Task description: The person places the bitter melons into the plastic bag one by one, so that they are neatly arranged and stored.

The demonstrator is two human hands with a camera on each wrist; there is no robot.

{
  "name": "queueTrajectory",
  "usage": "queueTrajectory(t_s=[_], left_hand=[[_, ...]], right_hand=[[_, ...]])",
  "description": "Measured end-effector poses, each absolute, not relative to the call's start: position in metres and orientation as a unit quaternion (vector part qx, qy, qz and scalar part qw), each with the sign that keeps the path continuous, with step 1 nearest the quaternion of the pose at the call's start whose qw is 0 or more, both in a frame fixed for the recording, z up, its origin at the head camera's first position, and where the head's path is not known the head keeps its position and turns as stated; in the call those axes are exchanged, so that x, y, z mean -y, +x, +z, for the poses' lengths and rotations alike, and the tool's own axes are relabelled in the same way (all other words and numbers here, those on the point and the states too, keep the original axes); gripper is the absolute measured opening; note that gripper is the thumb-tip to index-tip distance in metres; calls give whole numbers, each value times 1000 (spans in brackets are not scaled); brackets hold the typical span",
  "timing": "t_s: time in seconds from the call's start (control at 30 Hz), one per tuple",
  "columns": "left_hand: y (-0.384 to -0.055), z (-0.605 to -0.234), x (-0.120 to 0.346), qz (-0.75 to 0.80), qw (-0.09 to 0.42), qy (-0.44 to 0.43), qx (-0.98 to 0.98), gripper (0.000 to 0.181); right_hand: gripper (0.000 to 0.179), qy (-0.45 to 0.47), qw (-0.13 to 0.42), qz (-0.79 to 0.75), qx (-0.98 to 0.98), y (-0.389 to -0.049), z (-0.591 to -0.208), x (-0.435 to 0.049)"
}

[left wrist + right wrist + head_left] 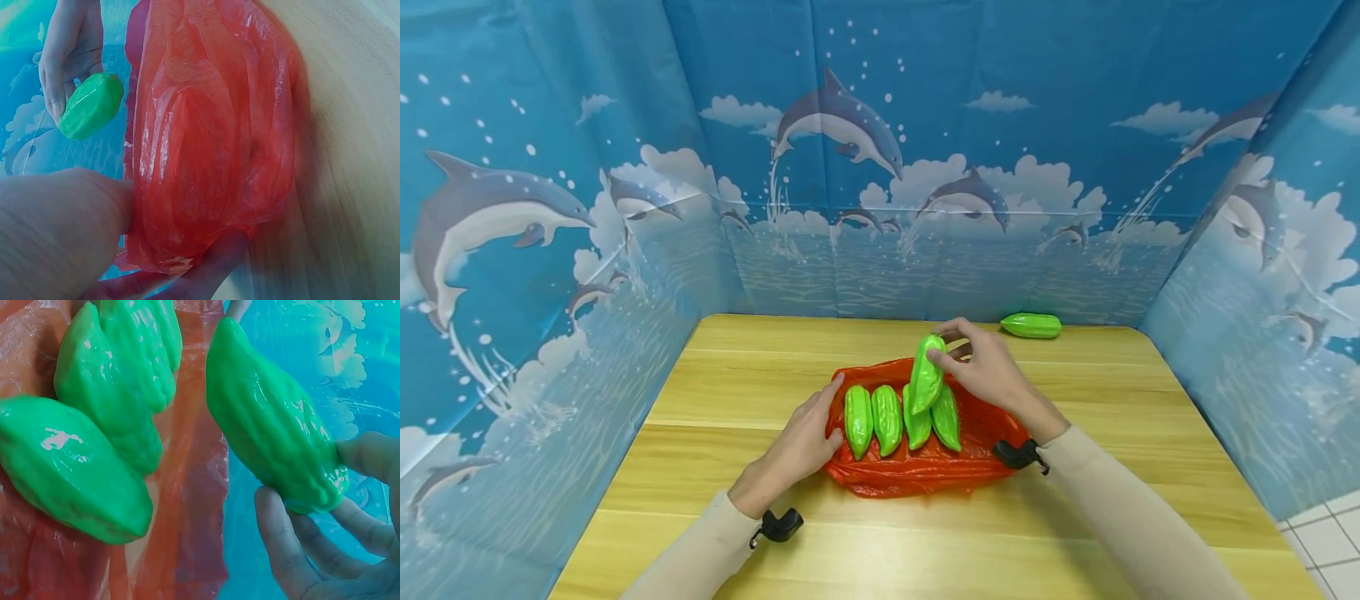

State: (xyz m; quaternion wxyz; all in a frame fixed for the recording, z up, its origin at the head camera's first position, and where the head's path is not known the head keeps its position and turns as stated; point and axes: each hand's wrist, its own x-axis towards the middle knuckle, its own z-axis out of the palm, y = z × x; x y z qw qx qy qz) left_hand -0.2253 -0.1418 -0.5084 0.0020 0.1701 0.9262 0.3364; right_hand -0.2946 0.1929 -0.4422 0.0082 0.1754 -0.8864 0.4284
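My right hand (pixel 988 371) pinches a bumpy green bitter melon (pixel 928 375) by its upper end, thumb on one side and fingers on the other. It is tilted above a red plastic bag (pixel 917 479) that lies spread on the table. Several more melons lie in a row on the bag, among them a ridged one (pixel 887 420) and, at the left, a smoother one (pixel 858 422). My left hand (pixel 801 437) grips the bag's left edge between thumb and fingers. In the left wrist view the red plastic (pixel 194 144) bulges beside the thumb, hiding the row.
Another green bitter melon (pixel 1032 325) lies by the back edge of the wooden table (pixel 737 358), right of centre. A blue dolphin-print curtain (pixel 865 250) stands behind the table and along both sides. White tiles (pixel 1326 533) show at the lower right.
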Motion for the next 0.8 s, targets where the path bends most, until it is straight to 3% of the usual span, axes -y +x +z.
queueTrajectory(t_s=[0.8], left_hand=[[-222, -508, 139, 334, -3, 166, -928, 94]], right_hand=[[48, 202, -77, 425, 879, -295, -451, -165]])
